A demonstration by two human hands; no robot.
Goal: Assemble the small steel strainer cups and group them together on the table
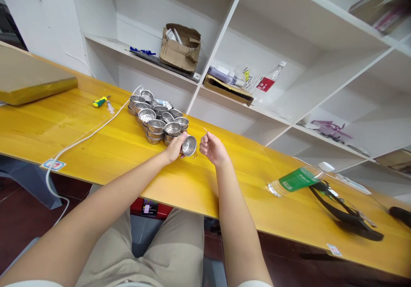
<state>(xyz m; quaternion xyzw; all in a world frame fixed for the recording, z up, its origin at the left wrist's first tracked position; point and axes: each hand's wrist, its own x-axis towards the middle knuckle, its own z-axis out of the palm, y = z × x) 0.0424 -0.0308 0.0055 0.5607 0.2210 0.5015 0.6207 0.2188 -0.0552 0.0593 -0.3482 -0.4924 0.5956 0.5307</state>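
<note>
My left hand [175, 148] is closed on a small perforated metal cup [189, 145], tilted so its open mouth faces me. A thin wire-like strand seems to hang at the cup's lower right edge. To the right, apart from the cup, my right hand [213, 148] is raised with its fingers pinched. A thin pale tip sticks up from them, too small to name. Just beyond my left hand stands a cluster of similar metal cups [156, 126], several of them stacked, with a small packet [162, 103] partly hidden among them.
A white cable [93, 133] crosses the yellow table [105, 150] on the left, near a green-yellow screwdriver [100, 102]. A large flat box [35, 77] lies at far left. On the right lie a green-labelled bottle [298, 179] and a black strap-like item [346, 214]. White shelves rise behind.
</note>
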